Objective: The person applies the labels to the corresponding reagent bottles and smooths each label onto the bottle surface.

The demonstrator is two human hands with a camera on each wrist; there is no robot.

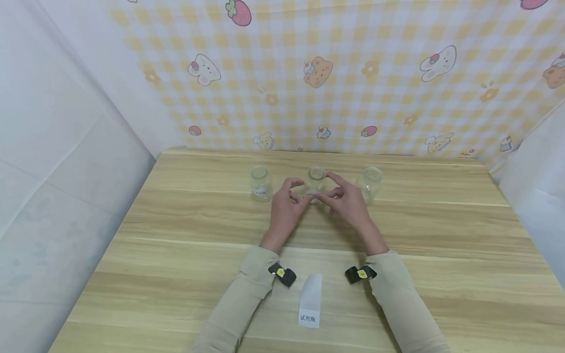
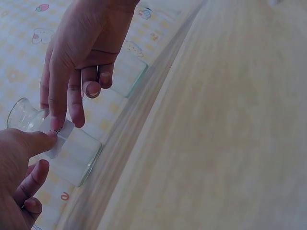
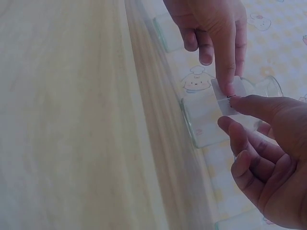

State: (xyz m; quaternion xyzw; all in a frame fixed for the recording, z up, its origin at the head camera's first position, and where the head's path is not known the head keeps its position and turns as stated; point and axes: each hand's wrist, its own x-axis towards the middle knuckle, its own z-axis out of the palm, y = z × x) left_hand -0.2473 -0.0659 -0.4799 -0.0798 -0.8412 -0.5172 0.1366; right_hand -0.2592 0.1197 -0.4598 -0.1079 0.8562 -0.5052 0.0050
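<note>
A clear glass jar (image 1: 316, 175) stands upright near the back of the table, in the middle of three. My left hand (image 1: 286, 208) holds it from the left and my right hand (image 1: 351, 203) from the right. Both thumbs meet on a small white label (image 3: 221, 104) on the jar's front, pressing it; dark print shows partly under the thumb tips. Each index finger reaches round toward the jar's side by the neck, while the other fingers curl loosely. The thumbs cover part of the label (image 2: 62, 139).
Another glass jar (image 1: 260, 177) with a white printed label stands to the left. A third jar (image 1: 372, 180) is at the right, partly behind my right hand. A white paper strip (image 1: 311, 291) with one printed label lies between my forearms. A checked cloth (image 1: 282, 73) hangs behind the table.
</note>
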